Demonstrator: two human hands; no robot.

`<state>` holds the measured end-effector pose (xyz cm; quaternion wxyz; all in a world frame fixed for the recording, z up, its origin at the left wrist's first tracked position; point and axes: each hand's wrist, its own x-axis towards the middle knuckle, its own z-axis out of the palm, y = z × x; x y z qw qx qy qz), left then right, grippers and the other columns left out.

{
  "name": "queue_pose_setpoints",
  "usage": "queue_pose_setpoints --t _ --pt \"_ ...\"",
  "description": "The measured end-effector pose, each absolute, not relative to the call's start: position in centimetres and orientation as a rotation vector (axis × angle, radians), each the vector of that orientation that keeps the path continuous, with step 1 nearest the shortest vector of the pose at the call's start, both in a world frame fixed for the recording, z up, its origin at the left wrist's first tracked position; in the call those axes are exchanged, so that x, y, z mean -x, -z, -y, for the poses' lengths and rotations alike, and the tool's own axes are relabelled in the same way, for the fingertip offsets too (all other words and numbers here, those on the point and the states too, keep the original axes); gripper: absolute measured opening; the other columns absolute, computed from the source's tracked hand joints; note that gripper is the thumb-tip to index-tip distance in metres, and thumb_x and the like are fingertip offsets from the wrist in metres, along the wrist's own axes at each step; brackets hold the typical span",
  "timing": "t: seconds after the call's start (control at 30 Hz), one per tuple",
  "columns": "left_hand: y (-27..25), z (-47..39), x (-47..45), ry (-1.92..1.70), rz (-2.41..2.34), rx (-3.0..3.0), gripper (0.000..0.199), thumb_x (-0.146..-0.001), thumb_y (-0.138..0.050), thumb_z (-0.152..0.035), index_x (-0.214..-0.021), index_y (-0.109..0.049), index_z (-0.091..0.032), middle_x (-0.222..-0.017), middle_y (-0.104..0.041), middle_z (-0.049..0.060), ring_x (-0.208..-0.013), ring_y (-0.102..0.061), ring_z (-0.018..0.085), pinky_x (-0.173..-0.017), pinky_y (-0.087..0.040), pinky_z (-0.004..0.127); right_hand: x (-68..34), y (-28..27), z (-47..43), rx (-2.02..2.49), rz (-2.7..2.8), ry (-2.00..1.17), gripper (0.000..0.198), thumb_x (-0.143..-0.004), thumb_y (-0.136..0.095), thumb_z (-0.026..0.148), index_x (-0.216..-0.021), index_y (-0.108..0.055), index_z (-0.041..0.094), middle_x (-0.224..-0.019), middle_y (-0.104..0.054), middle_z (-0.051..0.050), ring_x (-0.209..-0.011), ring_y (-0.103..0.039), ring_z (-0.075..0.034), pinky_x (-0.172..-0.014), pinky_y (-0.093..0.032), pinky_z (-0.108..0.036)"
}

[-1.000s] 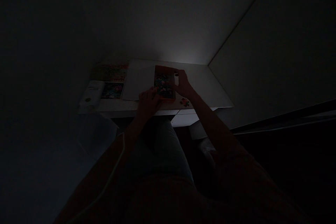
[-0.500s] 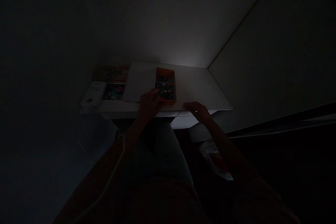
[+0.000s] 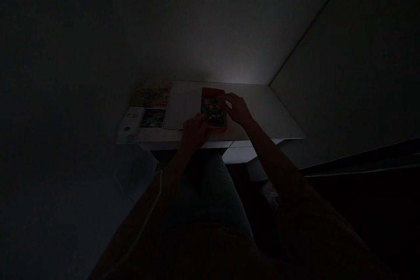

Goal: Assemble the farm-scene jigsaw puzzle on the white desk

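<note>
The light is so dim that much is hard to make out: the pieces [image 3: 213,113] inside the orange box [image 3: 212,91] merge into a dark, multicoloured jumble, the lettering on the white block [image 3: 131,121] at the desk's left front corner cannot be read, and the bag [image 3: 269,193] on the floor is half hidden by the right arm. The box lies near the middle of the desk [image 3: 269,118], close to its front edge. The left hand [image 3: 194,133] covers the box's front left corner, fingers bent over the rim and the neighbouring white sheet [image 3: 183,107]; whether it grips the box or merely rests there cannot be told. The right hand [image 3: 238,110] reaches over the box's right rim, thumb and fingers spread apart above the pieces; whether anything sits at the fingertips cannot be told. Half a second ago that hand was down by the front edge, right of the box; the left has stayed at its corner. The small coloured cluster seen beside the box a second ago has gone from there. The box is a shallow rectangle, the sheet flat and pale, and left of it lie a dark floral card [image 3: 153,118] and, toward the back edge, a wider reddish-green print [image 3: 152,97]. A thin pale cord [image 3: 159,188] runs along the left forearm.
</note>
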<state>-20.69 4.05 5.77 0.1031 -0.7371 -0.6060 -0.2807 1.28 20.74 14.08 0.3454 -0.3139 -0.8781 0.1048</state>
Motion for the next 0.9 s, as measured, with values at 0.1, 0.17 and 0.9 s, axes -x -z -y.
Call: queue_pose_setpoints --t 0.1,0.17,0.9 --pt "-5.8 -4.0 20.6 0.825 1.785 2.191 0.032 -0.117 -0.068 -0.044 -0.140 -0.079 -0.024 -0.164 -0.069 0.024 -0.164 -0.058 0.043 -0.129 -0.046 0.065 -4.0 -10.5 -20.7 1.002 2.051 -0.342 0.041 -0.112 -0.062 0.056 -0.125 -0.085 0.024 -0.127 -0.084 -0.018 -0.116 -0.080 -0.034 -0.113 -0.064 -0.057" --pt "-5.8 -4.0 20.6 0.824 1.784 2.192 0.032 -0.117 -0.068 -0.044 -0.139 -0.078 -0.023 -0.163 -0.070 0.025 -0.164 -0.057 0.043 -0.130 -0.046 0.066 -5.8 -8.7 -19.8 1.126 1.924 -0.451 0.052 -0.107 -0.063 0.072 -0.117 -0.081 0.024 -0.122 -0.084 -0.017 -0.106 -0.078 -0.032 -0.105 -0.064 -0.056" --pt "-3.2 -4.7 22.2 0.935 1.603 2.272 0.030 -0.118 -0.063 -0.031 -0.146 -0.074 -0.026 -0.151 -0.077 0.018 -0.156 -0.068 0.032 -0.139 -0.044 0.061 -8.5 -8.9 -16.2 1.442 1.894 -0.866 0.037 -0.115 -0.050 0.056 -0.109 -0.070 0.026 -0.083 -0.077 -0.007 -0.076 -0.076 -0.027 -0.068 -0.064 -0.037"
